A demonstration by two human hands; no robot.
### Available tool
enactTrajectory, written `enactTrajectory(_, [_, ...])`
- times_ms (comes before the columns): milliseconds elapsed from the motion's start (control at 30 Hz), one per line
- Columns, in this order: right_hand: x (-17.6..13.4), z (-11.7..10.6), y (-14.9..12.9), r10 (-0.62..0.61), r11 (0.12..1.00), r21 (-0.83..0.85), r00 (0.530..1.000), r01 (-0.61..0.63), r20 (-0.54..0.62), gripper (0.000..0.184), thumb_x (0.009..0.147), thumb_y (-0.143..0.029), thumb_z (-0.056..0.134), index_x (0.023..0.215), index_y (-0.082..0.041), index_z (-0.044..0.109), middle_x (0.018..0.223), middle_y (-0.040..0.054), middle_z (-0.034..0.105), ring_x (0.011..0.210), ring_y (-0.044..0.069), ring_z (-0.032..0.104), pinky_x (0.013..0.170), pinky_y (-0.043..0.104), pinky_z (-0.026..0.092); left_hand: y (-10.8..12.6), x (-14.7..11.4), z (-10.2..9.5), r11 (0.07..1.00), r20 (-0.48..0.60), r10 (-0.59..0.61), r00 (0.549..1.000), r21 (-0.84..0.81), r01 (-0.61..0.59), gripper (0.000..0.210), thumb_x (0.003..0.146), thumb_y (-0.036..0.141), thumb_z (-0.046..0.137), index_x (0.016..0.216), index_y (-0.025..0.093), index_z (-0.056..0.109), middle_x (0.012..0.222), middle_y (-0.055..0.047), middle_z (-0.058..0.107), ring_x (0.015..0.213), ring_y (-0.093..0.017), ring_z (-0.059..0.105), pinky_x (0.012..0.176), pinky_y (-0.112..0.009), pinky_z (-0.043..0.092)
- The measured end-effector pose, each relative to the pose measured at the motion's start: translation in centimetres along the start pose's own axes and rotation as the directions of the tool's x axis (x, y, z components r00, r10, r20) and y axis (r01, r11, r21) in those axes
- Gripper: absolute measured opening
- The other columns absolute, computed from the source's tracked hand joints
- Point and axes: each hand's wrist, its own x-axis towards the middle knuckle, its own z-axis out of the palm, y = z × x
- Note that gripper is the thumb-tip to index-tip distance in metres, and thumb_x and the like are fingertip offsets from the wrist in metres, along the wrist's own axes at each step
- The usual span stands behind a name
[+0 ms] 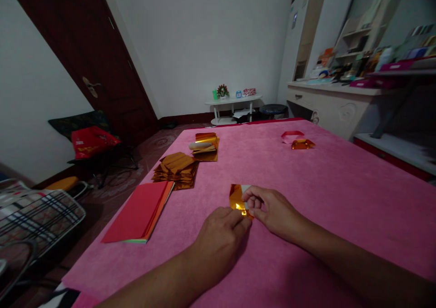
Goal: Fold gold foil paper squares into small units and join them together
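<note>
A sheet of shiny gold foil paper (236,197) lies on the pink tablecloth (272,262) in front of me, with a pale underside showing at its upper right. My left hand (221,235) rests at its near edge, fingers together and pressing the foil down. At the right edge, my right hand (267,206) pinches the paper between curled fingers and thumb. Farther off at the right sit a folded gold paper piece (303,144) and a folded red and pink paper piece (292,137). Neither hand touches them.
On the table's left side lie a stack of coloured paper (138,212) with red on top, a pile of folded gold papers (177,169) and another gold paper stack (207,153) with a pale rounded object (200,146) on it. A chair holds a red bag (91,142).
</note>
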Motion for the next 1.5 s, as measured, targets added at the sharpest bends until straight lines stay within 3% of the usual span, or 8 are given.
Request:
enactTrajectory(400, [1.2, -0.6, 0.5, 0.040, 0.989, -0.138, 0.990, -0.058, -0.132, 0.018, 0.060, -0.009, 0.061, 0.074, -0.020, 0.057, 0.069, -0.0030, 0.055, 0.061, 0.010, 0.046, 0.053, 0.021, 0.031, -0.1, 0.0, 0.4, 0.999, -0.019, -0.033, 0.999, -0.011, 0.033, 0.023, 0.087, 0.015, 0.046, 0.104, 0.019, 0.061, 0.091, -0.006, 0.061, 0.078, -0.017, 0.054, 0.066, -0.031, 0.046])
enactTrajectory(633, [0.3, -1.1, 0.4, 0.016, 0.985, -0.168, 0.997, -0.029, -0.077, 0.014, 0.064, -0.011, 0.064, 0.068, -0.020, 0.054, 0.062, -0.0051, 0.055, 0.056, 0.008, 0.046, 0.052, 0.021, 0.028, -0.2, -0.1, 0.7, 1.000, -0.047, 0.023, 0.999, 0.022, -0.022, 0.025, 0.088, 0.015, 0.045, 0.107, 0.018, 0.061, 0.093, -0.006, 0.064, 0.078, -0.017, 0.056, 0.067, -0.032, 0.050])
enactTrajectory(800, [0.5, -1.9, 0.7, 0.061, 0.964, -0.247, 0.987, -0.098, -0.152, 0.015, 0.064, -0.016, 0.068, 0.064, -0.020, 0.053, 0.063, -0.0039, 0.056, 0.057, 0.010, 0.047, 0.052, 0.022, 0.027, -0.1, -0.2, 0.7, 0.999, -0.027, 0.011, 1.000, 0.035, -0.010, 0.023, 0.087, 0.014, 0.047, 0.104, 0.019, 0.062, 0.090, -0.006, 0.064, 0.077, -0.017, 0.057, 0.068, -0.033, 0.051])
enactTrajectory(1000, [-0.3, -1.0, 0.2, -0.016, 0.976, -0.217, 0.996, -0.005, -0.092, 0.013, 0.067, -0.011, 0.061, 0.066, -0.020, 0.051, 0.062, -0.0052, 0.055, 0.056, 0.009, 0.047, 0.054, 0.022, 0.029, 0.0, 0.1, 0.6, 0.999, -0.049, 0.021, 0.999, 0.044, -0.019, 0.022, 0.086, 0.013, 0.048, 0.101, 0.017, 0.063, 0.088, -0.005, 0.065, 0.074, -0.018, 0.058, 0.065, -0.033, 0.052])
enactTrajectory(1133, [1.0, -2.0, 1.5, -0.018, 0.946, -0.321, 0.975, -0.055, -0.222, 0.010, 0.070, -0.016, 0.062, 0.072, -0.020, 0.054, 0.073, -0.0023, 0.060, 0.066, 0.012, 0.053, 0.060, 0.023, 0.033, 0.1, 0.1, 0.6, 1.000, -0.029, 0.013, 0.999, 0.021, -0.013, 0.023, 0.085, 0.013, 0.048, 0.102, 0.017, 0.062, 0.089, -0.005, 0.065, 0.077, -0.018, 0.058, 0.069, -0.034, 0.053])
enactTrajectory(1233, [2.6, -2.7, 2.5, -0.001, 0.964, -0.254, 0.961, -0.072, -0.275, 0.015, 0.072, -0.021, 0.062, 0.087, -0.019, 0.058, 0.091, 0.0031, 0.063, 0.077, 0.014, 0.057, 0.067, 0.025, 0.039, 0.0, 0.0, 0.6, 1.000, -0.018, 0.013, 1.000, 0.007, -0.013, 0.024, 0.085, 0.012, 0.048, 0.104, 0.018, 0.061, 0.091, -0.005, 0.064, 0.078, -0.017, 0.057, 0.070, -0.034, 0.052])
enactTrajectory(1333, [4.3, -2.5, 2.4, 0.007, 0.984, -0.173, 0.980, -0.042, -0.198, 0.022, 0.078, -0.031, 0.058, 0.094, -0.018, 0.063, 0.091, 0.0051, 0.066, 0.077, 0.015, 0.059, 0.067, 0.026, 0.042, -0.2, 0.1, 0.6, 1.000, -0.011, 0.012, 1.000, -0.004, -0.012, 0.024, 0.086, 0.013, 0.047, 0.105, 0.019, 0.060, 0.092, -0.005, 0.064, 0.078, -0.017, 0.056, 0.070, -0.033, 0.051])
enactTrajectory(1500, [7.5, -0.9, 1.2, -0.011, 0.986, -0.167, 1.000, 0.006, -0.029, 0.027, 0.079, -0.040, 0.057, 0.078, -0.017, 0.069, 0.073, 0.0031, 0.066, 0.065, 0.013, 0.056, 0.056, 0.022, 0.036, -0.2, 0.5, -0.1, 0.999, 0.039, 0.027, 0.999, -0.038, -0.026, 0.021, 0.088, 0.014, 0.044, 0.099, 0.019, 0.061, 0.091, -0.004, 0.063, 0.077, -0.016, 0.053, 0.069, -0.031, 0.048])
